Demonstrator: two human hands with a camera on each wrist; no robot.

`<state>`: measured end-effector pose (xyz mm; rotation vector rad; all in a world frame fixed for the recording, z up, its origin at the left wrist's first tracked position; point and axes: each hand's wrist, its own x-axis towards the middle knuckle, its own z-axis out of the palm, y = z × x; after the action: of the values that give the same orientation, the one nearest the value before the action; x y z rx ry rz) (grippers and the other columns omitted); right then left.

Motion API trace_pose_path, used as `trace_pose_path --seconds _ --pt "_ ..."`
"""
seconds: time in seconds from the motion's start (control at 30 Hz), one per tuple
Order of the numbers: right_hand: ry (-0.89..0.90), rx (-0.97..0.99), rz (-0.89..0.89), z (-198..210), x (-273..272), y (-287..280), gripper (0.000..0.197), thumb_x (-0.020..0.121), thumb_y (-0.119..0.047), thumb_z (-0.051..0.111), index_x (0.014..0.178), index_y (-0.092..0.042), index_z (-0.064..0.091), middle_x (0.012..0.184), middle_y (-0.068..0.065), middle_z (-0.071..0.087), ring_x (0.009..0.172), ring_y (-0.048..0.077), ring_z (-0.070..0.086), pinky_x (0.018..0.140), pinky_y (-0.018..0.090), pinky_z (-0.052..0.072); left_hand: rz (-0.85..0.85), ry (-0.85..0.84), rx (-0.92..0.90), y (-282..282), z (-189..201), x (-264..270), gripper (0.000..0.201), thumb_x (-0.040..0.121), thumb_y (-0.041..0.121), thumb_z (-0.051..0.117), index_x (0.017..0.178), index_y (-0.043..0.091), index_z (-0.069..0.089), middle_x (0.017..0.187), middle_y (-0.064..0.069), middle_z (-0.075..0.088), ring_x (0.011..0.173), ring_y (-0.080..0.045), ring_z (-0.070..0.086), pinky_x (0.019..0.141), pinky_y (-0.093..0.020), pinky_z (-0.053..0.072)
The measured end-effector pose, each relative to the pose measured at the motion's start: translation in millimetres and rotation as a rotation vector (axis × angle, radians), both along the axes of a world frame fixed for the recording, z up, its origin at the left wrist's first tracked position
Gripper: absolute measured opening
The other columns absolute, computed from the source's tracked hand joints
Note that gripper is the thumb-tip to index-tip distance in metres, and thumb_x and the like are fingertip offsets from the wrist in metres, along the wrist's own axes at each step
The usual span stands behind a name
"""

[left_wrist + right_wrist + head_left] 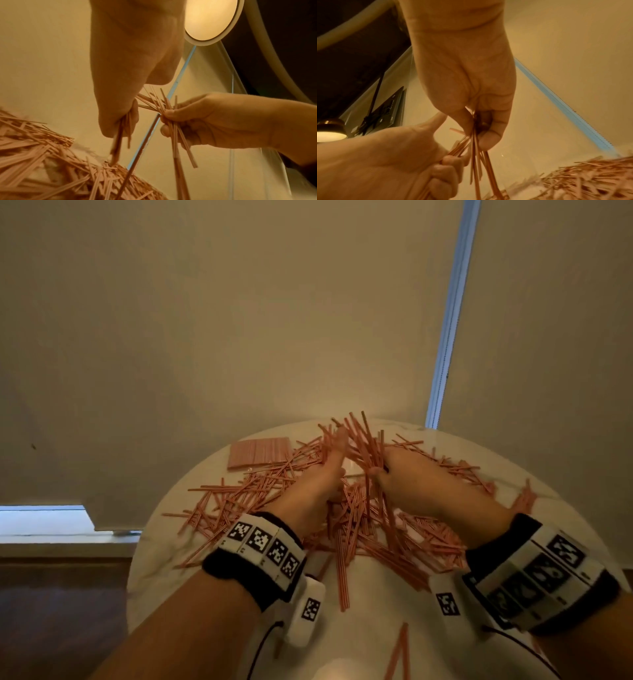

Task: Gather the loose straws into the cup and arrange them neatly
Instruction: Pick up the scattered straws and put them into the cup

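Note:
Many thin pink straws lie scattered over a round white table. My left hand and right hand are side by side above the pile, each gripping a bunch of straws that fans upward and hangs down towards the pile. In the left wrist view my left hand holds a few straws in curled fingers, and my right hand pinches a crossed bunch. In the right wrist view my right hand clasps its straws beside my left hand. No cup shows plainly.
A flat, tidy block of pink straws lies at the table's far left. A couple of straws sit near the front edge. A beige wall rises right behind the table. A lit lamp hangs overhead.

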<state>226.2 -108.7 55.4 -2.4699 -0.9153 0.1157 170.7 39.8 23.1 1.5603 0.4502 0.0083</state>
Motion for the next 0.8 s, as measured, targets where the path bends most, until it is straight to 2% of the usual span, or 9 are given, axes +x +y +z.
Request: trace_pose_path --seconds 0.03,0.1,0.2,0.3,0.37,0.4,0.5,0.63,0.8 --pt "-0.009 -0.004 0.058 1 1 8 0.009 0.104 -0.024 0.047 0.103 -0.023 0.056 0.086 -0.006 0.061 0.074 0.006 0.06 0.059 0.019 0.044 -0.03 -0.044 -0.001 1 -1 7 0.11 0.065 0.095 0.049 0.136 0.011 0.056 0.121 -0.031 0.062 0.104 -0.035 0.068 0.088 -0.042 0.054" --pt "-0.014 -0.031 0.175 -2 5 24 0.016 0.103 -0.017 0.047 0.094 -0.028 0.055 0.082 -0.01 0.06 0.069 -0.001 0.058 0.057 0.012 0.041 -0.023 -0.143 -0.061 4 -4 19 0.085 0.074 0.079 0.064 0.127 0.013 0.064 0.101 -0.008 0.075 0.085 -0.018 0.071 0.073 -0.034 0.059" --pt "0.076 0.007 0.224 -7 18 42 0.015 0.1 -0.021 0.056 0.115 -0.023 0.059 0.095 -0.004 0.067 0.069 0.0 0.06 0.057 0.013 0.044 0.163 -0.194 -0.027 16 -10 45 0.042 0.095 0.047 0.063 0.121 0.015 0.065 0.107 -0.007 0.075 0.094 -0.023 0.072 0.079 -0.041 0.06" --pt "0.122 -0.036 0.237 -10 35 48 0.006 0.095 -0.027 0.065 0.09 -0.027 0.066 0.073 -0.015 0.069 0.06 -0.001 0.063 0.05 0.01 0.043 0.286 -0.217 0.003 34 -12 66 0.023 0.103 0.034 0.052 0.109 0.015 0.063 0.093 -0.006 0.069 0.086 -0.024 0.067 0.084 -0.044 0.058" --pt "0.145 -0.046 0.24 -11 44 50 0.02 0.092 -0.028 0.07 0.073 -0.031 0.062 0.059 -0.024 0.065 0.051 -0.008 0.06 0.044 0.005 0.041 0.337 -0.234 -0.031 46 -12 74 0.025 0.105 0.033 0.047 0.099 0.012 0.061 0.079 -0.005 0.06 0.072 -0.024 0.058 0.072 -0.041 0.051" --pt "0.17 -0.047 0.23 -11 50 50 0.019 0.09 -0.029 0.072 0.073 -0.029 0.065 0.06 -0.024 0.066 0.053 -0.008 0.062 0.049 0.007 0.046 0.362 -0.261 -0.053 52 -13 78 0.027 0.106 0.034 0.046 0.096 0.013 0.059 0.075 -0.003 0.058 0.067 -0.022 0.056 0.069 -0.04 0.048" --pt "0.286 -0.026 0.221 -13 63 46 0.007 0.088 -0.024 0.075 0.089 -0.017 0.075 0.08 -0.004 0.076 0.071 0.01 0.074 0.075 0.031 0.062 0.451 -0.343 -0.106 69 -14 84 0.026 0.108 0.035 0.043 0.095 0.015 0.055 0.071 -0.001 0.055 0.062 -0.018 0.054 0.066 -0.038 0.049" --pt "0.315 0.024 0.18 -16 78 37 0.005 0.089 -0.02 0.073 0.091 -0.017 0.075 0.083 -0.002 0.076 0.074 0.013 0.075 0.079 0.035 0.062 0.512 -0.428 -0.313 84 -8 84 0.02 0.11 0.031 0.041 0.105 0.015 0.052 0.072 0.0 0.049 0.069 -0.016 0.06 0.068 -0.036 0.062" --pt "0.321 0.39 0.048 -8 89 34 0.007 0.09 -0.015 0.071 0.091 -0.009 0.072 0.08 0.005 0.076 0.07 0.015 0.074 0.065 0.025 0.06 0.168 -0.33 -0.313 56 -1 79 0.026 0.11 0.031 0.039 0.127 0.013 0.048 0.093 -0.011 0.074 0.083 -0.028 0.075 0.073 -0.044 0.064"
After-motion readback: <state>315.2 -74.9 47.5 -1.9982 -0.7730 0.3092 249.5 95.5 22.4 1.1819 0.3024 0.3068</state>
